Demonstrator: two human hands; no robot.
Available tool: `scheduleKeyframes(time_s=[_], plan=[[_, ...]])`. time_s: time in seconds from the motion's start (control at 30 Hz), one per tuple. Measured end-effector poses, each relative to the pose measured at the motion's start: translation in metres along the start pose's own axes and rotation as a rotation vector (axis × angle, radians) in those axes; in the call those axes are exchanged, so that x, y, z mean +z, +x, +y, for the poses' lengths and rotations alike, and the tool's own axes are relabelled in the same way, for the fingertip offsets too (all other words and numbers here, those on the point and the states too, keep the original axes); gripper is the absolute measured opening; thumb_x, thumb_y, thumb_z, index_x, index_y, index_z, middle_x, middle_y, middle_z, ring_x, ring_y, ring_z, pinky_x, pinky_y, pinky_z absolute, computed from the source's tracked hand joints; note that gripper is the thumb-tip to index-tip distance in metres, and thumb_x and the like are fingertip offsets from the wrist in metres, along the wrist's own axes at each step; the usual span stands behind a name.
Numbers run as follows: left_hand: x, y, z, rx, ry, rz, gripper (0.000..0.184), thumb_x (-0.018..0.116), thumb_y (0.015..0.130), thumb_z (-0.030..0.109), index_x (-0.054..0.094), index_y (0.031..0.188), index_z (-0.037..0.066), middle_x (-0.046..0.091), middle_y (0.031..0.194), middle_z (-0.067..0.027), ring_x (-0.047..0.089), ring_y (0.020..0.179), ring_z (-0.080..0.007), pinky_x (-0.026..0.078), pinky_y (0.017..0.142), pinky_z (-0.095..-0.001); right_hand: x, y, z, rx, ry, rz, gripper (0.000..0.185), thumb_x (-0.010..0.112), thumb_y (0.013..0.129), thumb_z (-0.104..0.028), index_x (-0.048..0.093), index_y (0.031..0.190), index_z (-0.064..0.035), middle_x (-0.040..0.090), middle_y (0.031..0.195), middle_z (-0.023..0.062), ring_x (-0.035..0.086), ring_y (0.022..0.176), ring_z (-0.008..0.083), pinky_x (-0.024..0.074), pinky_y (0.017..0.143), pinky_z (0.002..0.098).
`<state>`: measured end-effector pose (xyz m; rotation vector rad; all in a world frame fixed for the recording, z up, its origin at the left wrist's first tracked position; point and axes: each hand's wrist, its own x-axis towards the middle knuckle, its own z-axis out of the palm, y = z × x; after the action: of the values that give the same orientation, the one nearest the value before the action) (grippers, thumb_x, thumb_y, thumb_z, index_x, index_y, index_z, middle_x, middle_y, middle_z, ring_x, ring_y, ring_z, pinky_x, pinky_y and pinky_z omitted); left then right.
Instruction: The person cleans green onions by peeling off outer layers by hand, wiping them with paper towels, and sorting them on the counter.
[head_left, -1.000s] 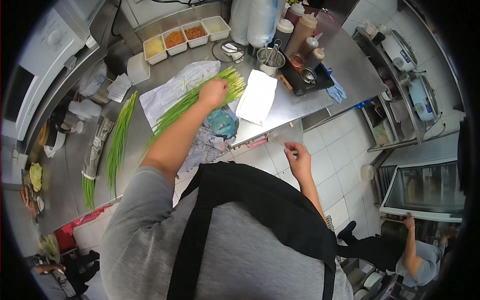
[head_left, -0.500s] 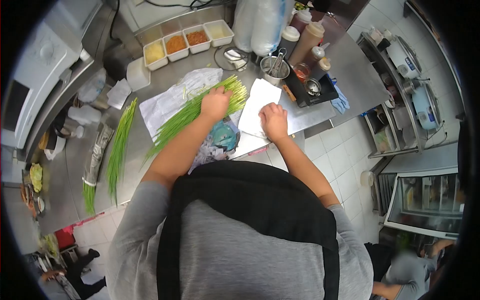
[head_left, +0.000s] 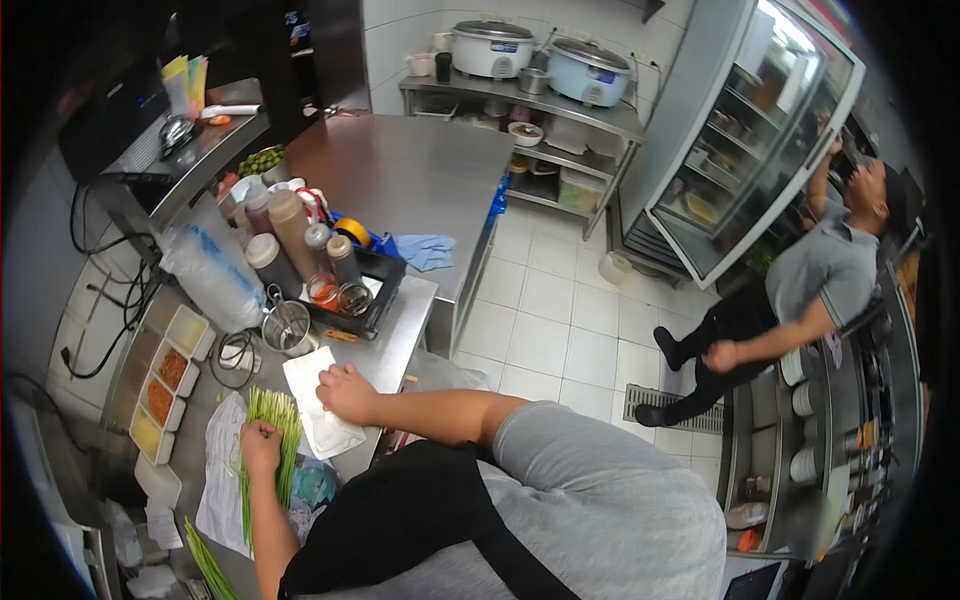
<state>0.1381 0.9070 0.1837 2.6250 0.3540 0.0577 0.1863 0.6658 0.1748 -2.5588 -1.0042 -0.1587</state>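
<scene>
Green stalks [head_left: 272, 403] lie in a bunch on crumpled white paper [head_left: 222, 470], down on the bench [head_left: 395, 350], and here's the left hand [head_left: 261, 447] right over them! Its grip is curled in, fingers bent against the stalks; whether any are pinched, I cannot tell. Over to the right hand [head_left: 345, 392]: knuckles bent, fingers drawn together on the folded white sheet [head_left: 342, 435] just beside the bunch. Whether that grip has hold of the sheet, again, no telling from here.

So, by my reading, it's a handling and steadying stage, one hand to each. Lifting the stalks from here would call for fingers closed around the bunch; shifting the sheet, for a firm hold on its edge.

Now the containers! Four white tubs in a row: one pale inside [head_left: 188, 333], two with orange-brown contents [head_left: 175, 368] [head_left: 160, 400], and one yellow [head_left: 146, 435] at the end. The steel pot [head_left: 287, 328] has metal utensils standing in it. Beside it, the black tray [head_left: 388, 305] carries bottles and a jar with something reddish [head_left: 322, 290]. And across the room, a co-worker [head_left: 825, 270] reaches to the open glass-door fridge [head_left: 715, 170], food containers on its shelves.
</scene>
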Motion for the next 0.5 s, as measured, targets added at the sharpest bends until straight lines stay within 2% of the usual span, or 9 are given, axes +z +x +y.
scheduleKeyframes(time_s=[0.03, 0.07, 0.1, 0.17, 0.23, 0.27, 0.37, 0.4, 0.5], plan=[[0.001, 0.004, -0.005, -0.011, -0.031, -0.030, 0.018, 0.070, 0.066, 0.013, 0.057, 0.073, 0.004, 0.053, 0.079, -0.0106, 0.053, 0.071, -0.0253, 0.043, 0.066, -0.0357, 0.005, -0.001, 0.000, -0.009, -0.018, 0.034, 0.027, 0.061, 0.073, -0.026, 0.058, 0.091, -0.0065, 0.051, 0.097, 0.0076, 0.044, 0.099, 0.0234, 0.0330, 0.083, 0.0391], [0.001, 0.006, -0.013, 0.064, -0.048, -0.019, 0.017, 0.069, 0.067, 0.011, 0.055, 0.074, 0.002, 0.052, 0.071, -0.0095, 0.051, 0.066, -0.0219, 0.042, 0.063, -0.0329, 0.010, -0.001, -0.001, -0.021, -0.038, 0.067, 0.026, 0.061, 0.073, -0.025, 0.058, 0.091, -0.0061, 0.050, 0.097, 0.0075, 0.044, 0.099, 0.0233, 0.0332, 0.082, 0.0383], [-0.002, 0.004, -0.010, 0.118, -0.124, 0.005, 0.016, 0.067, 0.070, 0.010, 0.054, 0.076, 0.003, 0.052, 0.070, -0.0084, 0.051, 0.065, -0.0206, 0.042, 0.063, -0.0321, 0.014, -0.002, 0.001, -0.038, -0.065, 0.100, 0.026, 0.061, 0.073, -0.024, 0.058, 0.090, -0.0057, 0.050, 0.097, 0.0074, 0.044, 0.098, 0.0232, 0.0333, 0.082, 0.0375], [-0.025, -0.008, 0.002, 0.220, -0.280, 0.059, 0.012, 0.063, 0.075, 0.008, 0.053, 0.080, 0.003, 0.052, 0.068, -0.0062, 0.050, 0.063, -0.0181, 0.043, 0.062, -0.0304, 0.010, -0.006, 0.003, -0.001, 0.053, 0.194, 0.021, 0.058, 0.075, -0.020, 0.054, 0.089, -0.0047, 0.050, 0.099, 0.0086, 0.044, 0.100, 0.0247, 0.0330, 0.085, 0.0381], [-0.045, -0.017, 0.006, 0.213, -0.689, 0.079, 0.008, 0.057, 0.081, 0.005, 0.051, 0.085, 0.005, 0.054, 0.068, -0.0042, 0.050, 0.063, -0.0145, 0.042, 0.060, -0.0271, -0.003, -0.013, -0.005, 0.071, 0.230, 0.284, 0.020, 0.057, 0.077, -0.018, 0.052, 0.091, -0.0040, 0.050, 0.100, 0.0097, 0.043, 0.102, 0.0258, 0.0320, 0.087, 0.0399], [-0.056, -0.021, 0.009, 0.204, -0.895, 0.084, 0.007, 0.055, 0.084, 0.004, 0.050, 0.088, 0.005, 0.055, 0.069, -0.0032, 0.050, 0.062, -0.0127, 0.042, 0.059, -0.0255, -0.014, -0.015, -0.008, 0.092, 0.234, 0.340, 0.016, 0.055, 0.081, -0.014, 0.048, 0.092, -0.0035, 0.052, 0.093, 0.0107, 0.049, 0.094, 0.0286, 0.0370, 0.082, 0.0388], [-0.102, -0.026, 0.021, 0.161, -1.211, 0.049, 0.008, 0.050, 0.087, 0.003, 0.049, 0.094, 0.007, 0.058, 0.072, -0.0029, 0.051, 0.061, -0.0090, 0.041, 0.056, -0.0210, -0.028, -0.007, -0.023, 0.232, 0.710, 0.361, 0.012, 0.052, 0.084, -0.012, 0.046, 0.091, -0.0041, 0.052, 0.081, 0.0115, 0.053, 0.077, 0.0285, 0.0414, 0.070, 0.0339], [-0.115, -0.030, 0.031, 0.138, -1.197, 0.048, 0.007, 0.052, 0.086, 0.004, 0.049, 0.093, 0.007, 0.058, 0.072, -0.0028, 0.051, 0.061, -0.0082, 0.041, 0.055, -0.0200, -0.035, -0.002, -0.034, 0.189, 0.822, 0.430, 0.010, 0.049, 0.088, -0.013, 0.044, 0.090, -0.0052, 0.050, 0.072, 0.0063, 0.051, 0.066, 0.0199, 0.0408, 0.061, 0.0285], [-0.128, -0.046, 0.072, 0.124, -1.155, 0.013, 0.006, 0.055, 0.085, 0.006, 0.051, 0.090, 0.006, 0.058, 0.071, -0.0021, 0.052, 0.059, -0.0066, 0.040, 0.052, -0.0183, -0.053, 0.018, -0.057, 0.186, 1.130, 0.270, 0.009, 0.049, 0.089, -0.015, 0.044, 0.090, -0.0067, 0.048, 0.073, 0.0002, 0.048, 0.070, 0.0093, 0.0389, 0.061, 0.0246]])
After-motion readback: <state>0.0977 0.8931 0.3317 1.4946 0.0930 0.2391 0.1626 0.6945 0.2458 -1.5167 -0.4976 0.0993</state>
